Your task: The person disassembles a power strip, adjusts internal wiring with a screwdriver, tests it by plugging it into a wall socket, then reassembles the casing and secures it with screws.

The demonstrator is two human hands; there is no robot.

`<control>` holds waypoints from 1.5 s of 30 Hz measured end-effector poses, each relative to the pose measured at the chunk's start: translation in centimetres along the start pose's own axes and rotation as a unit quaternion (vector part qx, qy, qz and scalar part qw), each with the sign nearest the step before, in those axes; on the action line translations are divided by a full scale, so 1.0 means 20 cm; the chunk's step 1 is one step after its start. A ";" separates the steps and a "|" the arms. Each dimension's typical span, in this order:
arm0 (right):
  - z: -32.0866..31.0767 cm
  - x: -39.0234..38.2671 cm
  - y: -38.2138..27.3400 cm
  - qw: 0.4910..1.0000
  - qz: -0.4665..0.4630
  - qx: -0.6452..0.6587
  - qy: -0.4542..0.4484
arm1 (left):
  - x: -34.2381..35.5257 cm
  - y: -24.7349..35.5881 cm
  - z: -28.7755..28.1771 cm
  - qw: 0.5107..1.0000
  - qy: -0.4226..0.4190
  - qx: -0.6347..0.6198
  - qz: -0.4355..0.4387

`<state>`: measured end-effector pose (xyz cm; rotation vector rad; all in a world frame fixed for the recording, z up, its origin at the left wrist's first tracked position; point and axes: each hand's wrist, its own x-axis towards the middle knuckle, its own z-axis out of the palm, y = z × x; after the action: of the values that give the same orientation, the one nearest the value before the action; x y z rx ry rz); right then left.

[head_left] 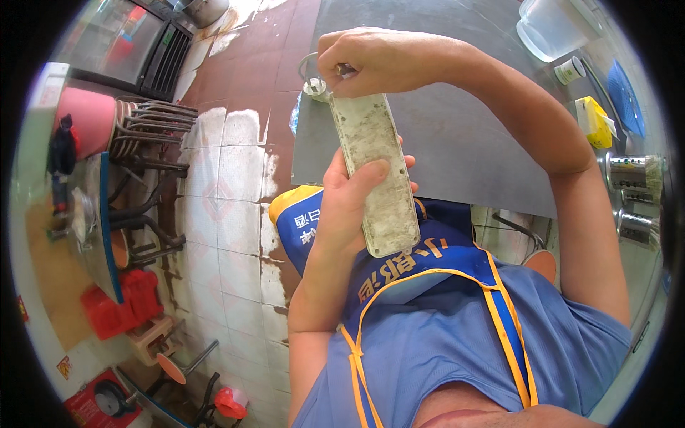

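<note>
A long, dirty white power strip point(374, 164), its flat side with corner screws facing up, is tilted over the near edge of a grey table point(471, 135). My left hand point(353, 185) is closed around its middle, thumb across the top and fingertips showing at the far side. At its upper end my right hand point(364, 63) is closed in a fist. A thin pale cord point(303, 68) loops out beside that fist, and a white plug point(315, 87) hangs there. The fist hides most of what is in it.
Along the table's right side are a clear plastic tub point(553, 32), a paper cup point(569, 70), a yellow tissue pack point(596, 121), a blue basket point(626, 96) and metal holders point(631, 171). Stacked stools point(153, 125) and a blue-edged table point(107, 221) stand left across the tiled floor point(232, 192).
</note>
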<state>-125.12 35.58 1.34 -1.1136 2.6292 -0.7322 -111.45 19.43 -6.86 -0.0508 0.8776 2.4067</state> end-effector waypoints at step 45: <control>-0.28 -0.55 0.43 0.960 0.227 -0.084 0.139 | 0.02 -0.02 -0.07 0.998 -0.006 -0.050 -0.029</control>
<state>-124.84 50.60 1.59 -0.4196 3.0643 -0.6089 -111.84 19.04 -8.35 -0.0994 0.7391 2.3930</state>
